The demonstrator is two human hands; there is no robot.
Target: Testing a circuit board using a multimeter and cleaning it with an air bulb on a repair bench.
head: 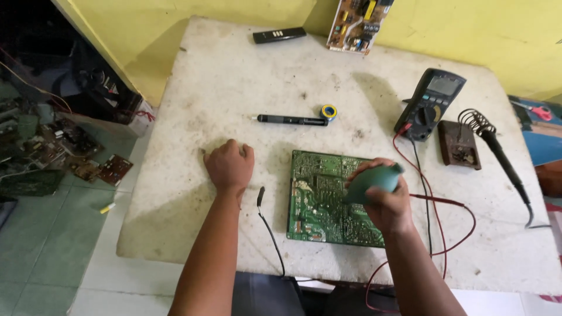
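Note:
My right hand (387, 205) grips a teal rubber blower bulb (371, 181) just above the right part of a green circuit board (319, 199) that lies flat on the worn white table (234, 76). My left hand (229, 165) rests on the table as a closed fist, left of the board, holding nothing. A black probe lead (261, 196) lies between that fist and the board.
A black pen-shaped tool (291, 120) and a small solder reel (328, 112) lie beyond the board. A multimeter (430, 104) with red and black leads, a brown stand (459, 144), and a soldering iron (502, 158) sit at right. A remote (279, 35) and another circuit board (357, 20) are at the far edge.

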